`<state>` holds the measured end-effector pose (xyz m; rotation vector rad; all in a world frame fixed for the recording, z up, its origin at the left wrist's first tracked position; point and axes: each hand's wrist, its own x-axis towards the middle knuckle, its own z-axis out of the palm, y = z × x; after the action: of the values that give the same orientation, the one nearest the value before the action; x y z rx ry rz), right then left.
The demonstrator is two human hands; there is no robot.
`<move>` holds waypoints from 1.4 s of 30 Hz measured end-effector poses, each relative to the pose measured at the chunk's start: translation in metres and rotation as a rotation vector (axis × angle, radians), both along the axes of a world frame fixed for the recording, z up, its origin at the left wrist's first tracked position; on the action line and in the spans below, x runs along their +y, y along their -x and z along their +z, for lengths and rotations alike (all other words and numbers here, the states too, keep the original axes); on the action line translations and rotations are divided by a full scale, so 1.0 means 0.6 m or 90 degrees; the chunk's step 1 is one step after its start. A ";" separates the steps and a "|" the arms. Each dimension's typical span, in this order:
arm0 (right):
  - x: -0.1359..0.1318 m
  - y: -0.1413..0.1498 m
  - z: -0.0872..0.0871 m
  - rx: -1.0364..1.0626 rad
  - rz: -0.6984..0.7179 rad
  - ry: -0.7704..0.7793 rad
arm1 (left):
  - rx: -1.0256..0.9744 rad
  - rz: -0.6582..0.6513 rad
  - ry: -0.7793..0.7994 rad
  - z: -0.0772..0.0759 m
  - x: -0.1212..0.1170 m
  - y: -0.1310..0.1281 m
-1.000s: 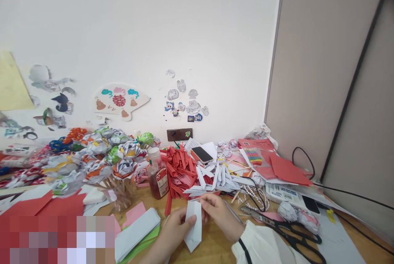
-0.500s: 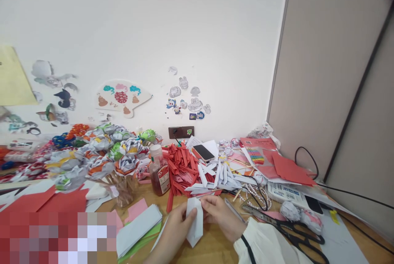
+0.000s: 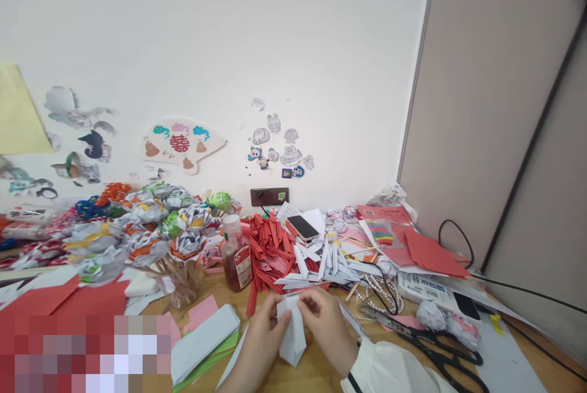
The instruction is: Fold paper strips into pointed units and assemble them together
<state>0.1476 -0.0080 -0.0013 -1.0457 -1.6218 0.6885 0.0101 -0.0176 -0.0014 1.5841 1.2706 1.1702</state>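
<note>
Between my two hands is a folded strip of white paper (image 3: 292,337), held upright just above the wooden table. My left hand (image 3: 266,329) pinches its left edge, thumb on the front face. Fingers of my right hand (image 3: 323,319) are closed on its top right corner. The paper's lower end comes to an angled point. Just behind my hands lie a heap of folded white paper strips (image 3: 332,261) and a heap of folded red paper strips (image 3: 270,246). To the left rests a stack of white paper sheets (image 3: 206,341) on green paper.
A sauce bottle (image 3: 237,258) and a cup of wooden sticks (image 3: 177,280) stand left of the red heap. A phone (image 3: 302,227) lies behind the white strips. Black-handled scissors (image 3: 440,347) are at the right, near crumpled paper balls (image 3: 431,315). Crumpled paper flowers (image 3: 151,222) pile up at back left.
My right hand has shifted slightly inward and up along the paper's top edge. The paper has turned a little, showing more of its front. Both hands keep their hold.
</note>
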 end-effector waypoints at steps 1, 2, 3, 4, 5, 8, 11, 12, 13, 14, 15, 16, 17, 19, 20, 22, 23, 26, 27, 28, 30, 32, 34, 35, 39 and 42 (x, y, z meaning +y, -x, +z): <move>0.000 0.001 -0.001 0.000 -0.002 0.000 | -0.003 -0.002 -0.004 0.001 -0.001 0.000; 0.001 0.001 -0.001 0.007 -0.001 0.015 | 0.001 -0.002 -0.006 0.001 -0.002 0.000; 0.002 0.002 -0.002 0.020 0.001 0.040 | 0.009 -0.001 -0.007 0.001 -0.003 0.000; 0.003 0.002 -0.003 0.031 0.003 0.068 | 0.015 -0.004 -0.004 0.001 -0.003 0.000; 0.005 0.001 -0.003 0.037 0.006 0.089 | 0.012 -0.010 0.006 0.000 -0.004 -0.001; 0.004 -0.003 -0.003 -0.003 0.022 0.055 | -0.054 -0.051 0.101 -0.003 -0.004 -0.003; -0.001 -0.009 -0.002 -0.119 0.041 -0.083 | -0.125 -0.080 0.188 -0.001 -0.004 -0.004; -0.002 -0.011 -0.001 -0.165 0.041 -0.129 | -0.137 -0.086 0.198 -0.001 -0.003 -0.003; -0.004 -0.014 -0.001 -0.207 0.039 -0.167 | -0.149 -0.088 0.202 0.000 -0.003 -0.002; -0.005 -0.016 0.000 -0.241 0.038 -0.197 | -0.162 -0.087 0.204 0.000 -0.002 -0.001; -0.005 -0.018 0.000 -0.265 0.043 -0.218 | -0.178 -0.083 0.204 -0.001 0.000 0.001; -0.006 -0.020 0.000 -0.281 0.054 -0.234 | -0.195 -0.078 0.205 -0.003 0.002 0.002; -0.006 -0.023 0.000 -0.291 0.069 -0.247 | -0.211 -0.077 0.208 -0.005 0.004 0.003; -0.007 -0.026 0.002 -0.300 0.100 -0.271 | -0.222 -0.084 0.214 -0.008 0.007 0.006; -0.009 -0.028 0.003 -0.301 0.113 -0.280 | -0.217 -0.089 0.212 -0.009 0.009 0.007; -0.013 -0.029 0.008 -0.291 0.133 -0.287 | -0.192 -0.089 0.188 -0.009 0.011 0.009; -0.015 -0.028 0.011 -0.275 0.137 -0.280 | -0.175 -0.084 0.167 -0.009 0.011 0.009; -0.017 -0.024 0.021 -0.183 0.134 -0.192 | -0.105 -0.063 0.111 -0.005 0.011 0.011; -0.015 -0.021 0.022 -0.142 0.127 -0.138 | -0.080 -0.058 0.097 -0.005 0.011 0.011; -0.013 -0.019 0.023 -0.100 0.119 -0.079 | -0.058 -0.055 0.086 -0.004 0.011 0.011; -0.007 -0.015 0.021 -0.023 0.110 0.036 | -0.024 -0.055 0.073 -0.003 0.010 0.011; -0.001 -0.013 0.016 0.035 0.112 0.114 | -0.005 -0.058 0.064 -0.002 0.009 0.010; 0.001 -0.012 0.012 0.067 0.126 0.151 | 0.003 -0.059 0.059 0.000 0.008 0.009; 0.002 -0.013 0.011 0.076 0.132 0.158 | 0.003 -0.058 0.058 0.001 0.007 0.009; 0.000 -0.014 0.008 0.088 0.150 0.155 | 0.005 -0.055 0.063 0.004 0.005 0.008; 0.000 -0.014 0.007 0.082 0.148 0.155 | 0.014 -0.056 0.050 0.003 0.005 0.008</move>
<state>0.1561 -0.0079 0.0026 -0.9700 -1.5878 1.1088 0.0053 -0.0146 0.0002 1.5819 1.2332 1.0384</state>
